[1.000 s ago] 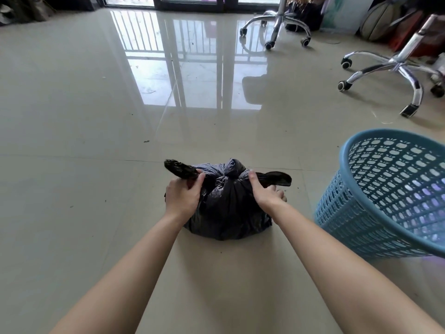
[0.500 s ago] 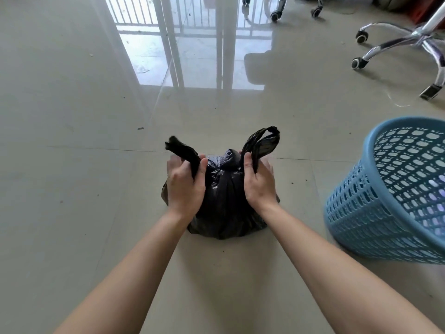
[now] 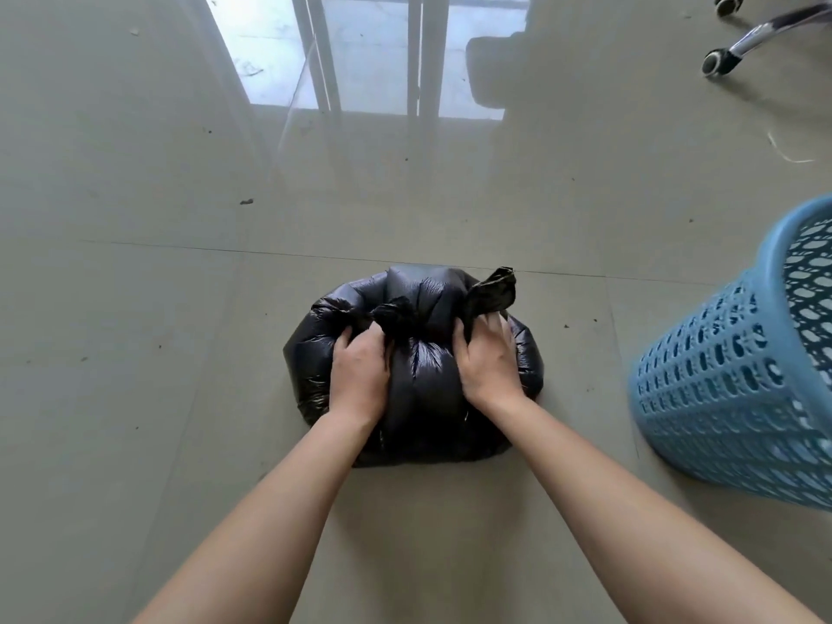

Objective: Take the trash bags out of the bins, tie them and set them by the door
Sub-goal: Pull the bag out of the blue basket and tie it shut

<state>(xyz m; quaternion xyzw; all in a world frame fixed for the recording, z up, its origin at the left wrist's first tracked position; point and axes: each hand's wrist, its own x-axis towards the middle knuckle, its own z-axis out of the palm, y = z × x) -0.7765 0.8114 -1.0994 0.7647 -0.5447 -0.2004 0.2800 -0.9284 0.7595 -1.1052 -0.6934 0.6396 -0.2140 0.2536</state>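
Note:
A full black trash bag (image 3: 423,398) sits on the tiled floor in front of me, its top drawn into a knot at the middle. My left hand (image 3: 360,376) grips the bag's left handle strip beside the knot. My right hand (image 3: 486,367) grips the right handle strip, whose loose end sticks up above my fingers. The blue plastic bin (image 3: 738,389) stands to the right of the bag, apart from it, with no bag visible in it.
A swivel chair's chrome leg and castor (image 3: 720,63) stand at the far right. Glossy floor tiles (image 3: 180,398) spread around the bag and mirror a window frame ahead. Small bits of dirt lie on the tiles.
Both hands have drawn the two handle strips inward and down toward the knot. The view has tilted down and come closer to the bag.

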